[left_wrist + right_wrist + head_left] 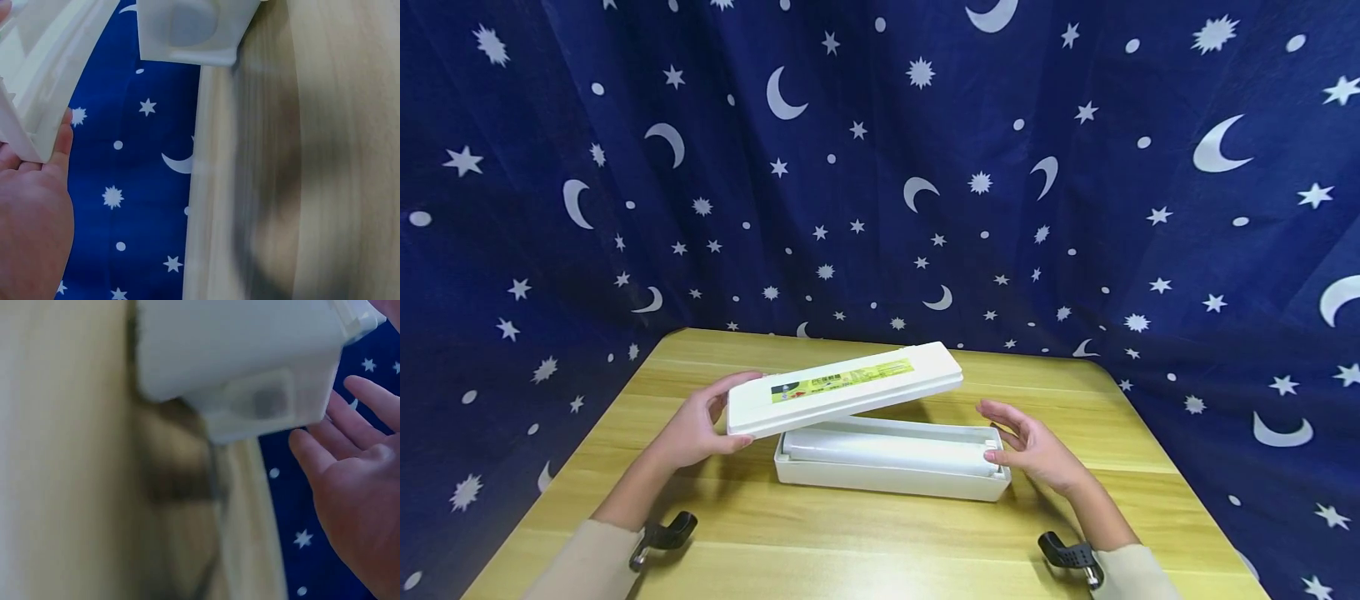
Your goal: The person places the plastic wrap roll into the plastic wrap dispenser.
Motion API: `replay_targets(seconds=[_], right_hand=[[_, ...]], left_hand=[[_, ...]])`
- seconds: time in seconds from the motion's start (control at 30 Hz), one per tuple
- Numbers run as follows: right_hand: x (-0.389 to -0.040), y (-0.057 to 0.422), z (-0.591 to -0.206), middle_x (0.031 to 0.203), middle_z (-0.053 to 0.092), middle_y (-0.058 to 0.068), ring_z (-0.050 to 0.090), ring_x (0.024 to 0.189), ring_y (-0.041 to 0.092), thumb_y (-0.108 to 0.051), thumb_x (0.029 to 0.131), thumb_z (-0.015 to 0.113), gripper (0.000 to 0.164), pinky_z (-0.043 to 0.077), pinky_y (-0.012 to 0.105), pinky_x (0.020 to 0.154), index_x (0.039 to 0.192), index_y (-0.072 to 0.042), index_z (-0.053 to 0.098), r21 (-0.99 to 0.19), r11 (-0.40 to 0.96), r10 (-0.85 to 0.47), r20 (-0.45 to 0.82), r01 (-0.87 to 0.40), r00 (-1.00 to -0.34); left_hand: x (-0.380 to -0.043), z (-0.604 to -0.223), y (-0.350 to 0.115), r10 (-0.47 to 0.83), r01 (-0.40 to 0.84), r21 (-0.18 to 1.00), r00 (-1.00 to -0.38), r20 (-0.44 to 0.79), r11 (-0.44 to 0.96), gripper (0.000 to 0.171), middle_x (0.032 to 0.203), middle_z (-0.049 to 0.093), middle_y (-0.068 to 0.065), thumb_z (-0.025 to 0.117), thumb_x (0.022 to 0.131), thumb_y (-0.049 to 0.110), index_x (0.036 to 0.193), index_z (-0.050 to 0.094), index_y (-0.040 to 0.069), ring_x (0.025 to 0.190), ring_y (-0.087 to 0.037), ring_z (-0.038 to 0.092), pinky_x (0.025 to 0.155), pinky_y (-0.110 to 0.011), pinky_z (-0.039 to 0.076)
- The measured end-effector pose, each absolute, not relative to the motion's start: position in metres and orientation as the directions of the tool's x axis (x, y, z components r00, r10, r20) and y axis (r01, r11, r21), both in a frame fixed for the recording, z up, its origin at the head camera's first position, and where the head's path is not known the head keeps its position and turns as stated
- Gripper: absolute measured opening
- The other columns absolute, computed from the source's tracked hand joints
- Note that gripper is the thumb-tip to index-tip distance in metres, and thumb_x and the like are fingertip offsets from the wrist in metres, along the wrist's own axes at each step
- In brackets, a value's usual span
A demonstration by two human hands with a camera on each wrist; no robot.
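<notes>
Box (891,482) sits on the surface (820,546), and a pale roll (880,450) lies lengthwise inside it. Its lid (846,399) is off, label (842,381) facing up, in the person's left grip (697,427), which pinches the left end with the thumb at the near edge and the fingers at the far side. Slanting in the head view, the lid reaches over the back of the box with its right end; whether it touches the rim anywhere, I cannot tell. At the box's right end is the right grip (1033,450), fingers spread and loose, thumb near the end of the roll; contact there is unclear too.

I judge the step in hand to be handling the lid apart from the box, with the right grip placed to steady the base. Which way the lid is bound, these views leave unsettled. Either way, the next move calls for a firm pinch, since the long far end has no visible support and could dip or knock the rim, and for the right grip to settle against the box so it does not slide.
</notes>
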State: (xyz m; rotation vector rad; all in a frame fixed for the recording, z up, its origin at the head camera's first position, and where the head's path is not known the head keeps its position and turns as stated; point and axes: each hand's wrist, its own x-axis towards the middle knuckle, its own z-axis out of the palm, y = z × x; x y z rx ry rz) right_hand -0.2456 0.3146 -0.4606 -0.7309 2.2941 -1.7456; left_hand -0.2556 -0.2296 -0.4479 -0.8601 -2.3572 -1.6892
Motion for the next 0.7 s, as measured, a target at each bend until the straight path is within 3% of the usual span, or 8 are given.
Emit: replay_targets(seconds=[0.2, 0.43, 0.7], right_hand=[[-0.256, 0.3, -0.439, 0.156, 0.032, 0.038, 0.048, 0.142, 0.007, 0.001, 0.09, 0.073, 0.073, 0.042, 0.018, 0.113, 0.152, 0.008, 0.035, -0.924, 0.19, -0.454, 0.217, -0.332, -0.864], [-0.271, 0.28, -0.418, 0.149, 0.048, 0.025, 0.055, 0.129, -0.001, 0.005, 0.085, 0.078, 0.072, 0.048, 0.017, 0.108, 0.148, 0.006, 0.042, -0.877, 0.206, -0.392, 0.332, -0.433, -0.858], [-0.28, 0.272, -0.401, 0.15, 0.045, 0.026, 0.054, 0.128, 0.006, 0.007, 0.079, 0.082, 0.08, 0.048, 0.014, 0.105, 0.149, 0.005, 0.042, -0.858, 0.212, -0.422, 0.352, -0.468, -0.836]], left_hand=[[-0.259, -0.447, -0.228, 0.4, 0.51, 0.841, -0.819, 0.411, 0.18, 0.086, 0.148, 0.053, -0.024, 0.084, 0.07, -0.007, 0.148, 0.048, 0.0, 0.123, -0.004, 0.054, 0.105, -0.009, 0.042], [-0.26, -0.442, -0.224, 0.438, 0.51, 0.85, -0.8, 0.411, 0.134, 0.084, 0.146, 0.053, -0.026, 0.082, 0.07, -0.009, 0.147, 0.047, -0.004, 0.119, -0.007, 0.057, 0.1, -0.014, 0.049], [-0.258, -0.443, -0.219, 0.479, 0.513, 0.851, -0.777, 0.408, 0.107, 0.084, 0.144, 0.056, -0.025, 0.082, 0.07, -0.008, 0.147, 0.049, -0.002, 0.119, -0.01, 0.059, 0.102, -0.016, 0.05]])
